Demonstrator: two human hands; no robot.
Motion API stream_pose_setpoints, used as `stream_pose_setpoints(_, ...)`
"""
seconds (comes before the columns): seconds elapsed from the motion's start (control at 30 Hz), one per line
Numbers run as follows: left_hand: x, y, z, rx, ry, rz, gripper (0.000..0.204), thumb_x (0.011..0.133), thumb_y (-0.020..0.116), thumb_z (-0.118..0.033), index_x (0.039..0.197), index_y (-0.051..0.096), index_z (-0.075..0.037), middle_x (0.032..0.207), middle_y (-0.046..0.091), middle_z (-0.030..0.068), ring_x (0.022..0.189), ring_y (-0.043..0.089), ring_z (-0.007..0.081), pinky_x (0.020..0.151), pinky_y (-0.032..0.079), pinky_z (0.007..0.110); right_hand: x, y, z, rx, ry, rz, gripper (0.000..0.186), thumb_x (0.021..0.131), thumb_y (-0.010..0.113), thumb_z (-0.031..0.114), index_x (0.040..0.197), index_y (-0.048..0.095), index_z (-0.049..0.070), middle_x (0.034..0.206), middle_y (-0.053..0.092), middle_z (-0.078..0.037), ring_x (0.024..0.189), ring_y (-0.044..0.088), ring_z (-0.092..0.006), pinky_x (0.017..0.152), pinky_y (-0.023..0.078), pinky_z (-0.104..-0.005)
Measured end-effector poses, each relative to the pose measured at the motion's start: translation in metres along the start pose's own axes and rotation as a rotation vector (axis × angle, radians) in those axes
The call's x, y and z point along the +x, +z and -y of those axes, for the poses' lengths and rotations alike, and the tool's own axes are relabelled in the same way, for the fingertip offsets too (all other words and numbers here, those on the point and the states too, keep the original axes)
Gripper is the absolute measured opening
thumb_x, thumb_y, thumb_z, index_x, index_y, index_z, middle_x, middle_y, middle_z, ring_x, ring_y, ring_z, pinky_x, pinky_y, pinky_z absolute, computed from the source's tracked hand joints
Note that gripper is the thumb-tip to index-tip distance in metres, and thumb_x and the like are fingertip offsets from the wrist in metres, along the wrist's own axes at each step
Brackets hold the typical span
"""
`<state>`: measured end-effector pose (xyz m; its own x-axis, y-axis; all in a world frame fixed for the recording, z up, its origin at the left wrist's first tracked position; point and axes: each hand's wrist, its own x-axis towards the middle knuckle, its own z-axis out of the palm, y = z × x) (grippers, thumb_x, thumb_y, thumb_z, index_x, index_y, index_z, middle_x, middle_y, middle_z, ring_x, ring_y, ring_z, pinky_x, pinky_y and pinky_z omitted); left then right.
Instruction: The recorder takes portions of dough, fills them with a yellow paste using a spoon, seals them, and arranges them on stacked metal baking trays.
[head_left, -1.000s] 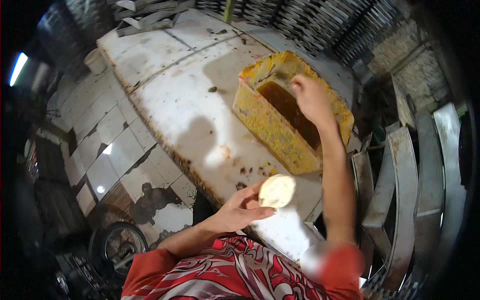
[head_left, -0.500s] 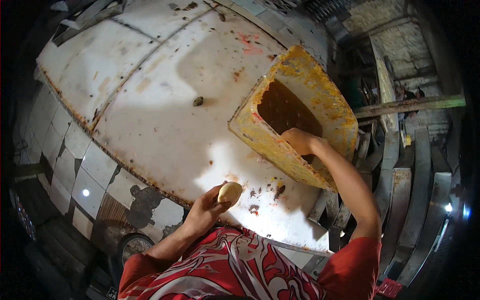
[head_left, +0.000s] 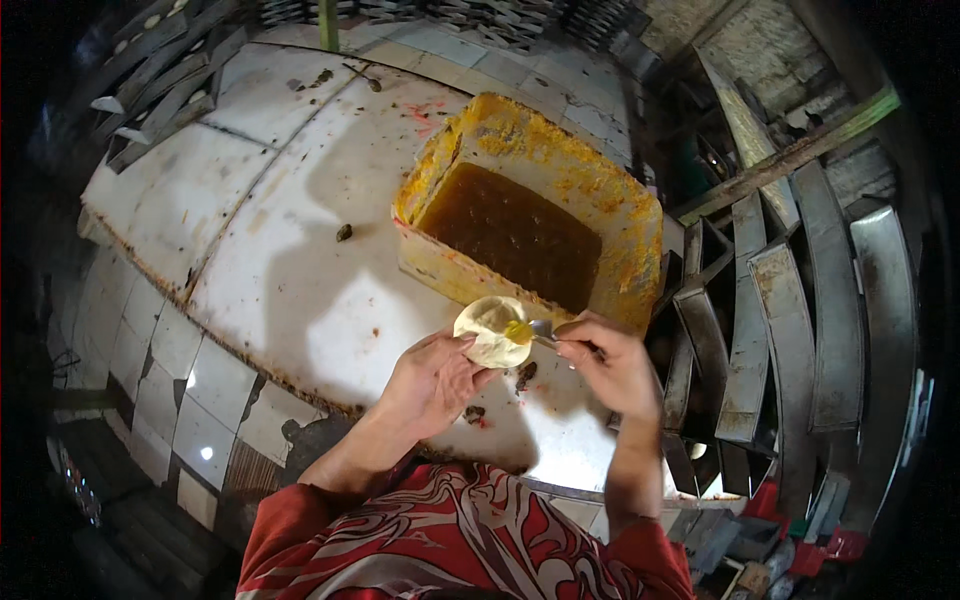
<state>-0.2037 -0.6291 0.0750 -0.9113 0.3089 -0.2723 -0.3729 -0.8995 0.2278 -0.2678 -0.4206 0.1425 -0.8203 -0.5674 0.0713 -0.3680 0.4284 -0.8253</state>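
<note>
My left hand (head_left: 430, 385) holds a pale cream, round piece of dough (head_left: 482, 322) up from below, its fingers curled round the lower edge. In my right hand (head_left: 610, 365) is a small metal spoon (head_left: 543, 331), pinched between thumb and fingers. The spoon's tip meets the dough, where a yellow dab (head_left: 518, 332) shows. Just beyond both hands stands a rectangular plastic tub (head_left: 450, 252), its inner walls smeared yellow and orange. A glossy brown mass (head_left: 515, 225) covers its bottom.
The tub rests on a stained white tabletop (head_left: 300, 270) with dark crumbs and a dark lump (head_left: 344, 233). Long metal troughs (head_left: 780, 340) stand close on the right; more metal troughs (head_left: 165, 100) lie at far left. A wooden bar (head_left: 790, 160) crosses at upper right.
My right hand has come out of the tub toward me, with a spoon now in sight. The dough has moved up and right and tilted face-up. The tub appears further left as the view turned.
</note>
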Motion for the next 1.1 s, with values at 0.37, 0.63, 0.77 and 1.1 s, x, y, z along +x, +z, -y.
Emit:
stream_pose_setpoints(0.37, -0.079, -0.009, 0.099, 0.101, 0.288, -0.02, 0.051, 0.082, 0.046, -0.013, 0.128, 0.038, 0.007, 0.127, 0.049, 0.0193, 0.118, 0.047, 0.0326, 0.104, 0.034, 0.046, -0.145, 0.051, -0.176, -0.029, -0.187, -0.191, 0.026, 0.079, 0.055, -0.008, 0.101, 0.06, 0.003, 0.09, 0.057, -0.013, 0.081, 0.056, -0.0291, 0.069, 0.046, -0.0349)
stream_pose_setpoints(0.63, -0.13, -0.023, 0.207, 0.189, 0.566, -0.156, 0.057, 0.08, 0.049, -0.004, 0.135, 0.034, -0.009, 0.116, 0.053, 0.01, 0.106, 0.053, 0.0223, 0.092, 0.043, 0.037, -0.212, 0.06, -0.149, -0.577, -0.306, -0.484, 0.018, 0.084, 0.059, 0.005, 0.101, 0.061, 0.0, 0.093, 0.054, -0.013, 0.078, 0.055, -0.0238, 0.066, 0.045, -0.0292)
stream_pose_setpoints(0.77, -0.15, -0.025, 0.257, 0.061, 0.399, -0.054, 0.061, 0.072, 0.05, -0.007, 0.132, 0.036, -0.005, 0.107, 0.056, 0.0127, 0.086, 0.058, 0.0269, 0.079, 0.046, 0.036, -0.22, 0.048, -0.078, 0.298, -0.037, 0.065, 0.02, 0.088, 0.057, 0.014, 0.103, 0.061, 0.0, 0.085, 0.058, -0.006, 0.073, 0.054, -0.0132, 0.064, 0.043, -0.0239)
stream_pose_setpoints(1.1, -0.205, -0.028, 0.35, -0.113, 0.264, -0.241, 0.049, 0.08, 0.043, -0.006, 0.128, 0.037, -0.006, 0.11, 0.055, 0.0119, 0.09, 0.059, 0.0245, 0.075, 0.052, 0.034, -0.297, 0.033, -0.014, 0.152, -0.043, 0.371, 0.012, 0.083, 0.063, 0.01, 0.092, 0.062, 0.001, 0.085, 0.061, -0.005, 0.08, 0.056, -0.0112, 0.073, 0.047, -0.0255)
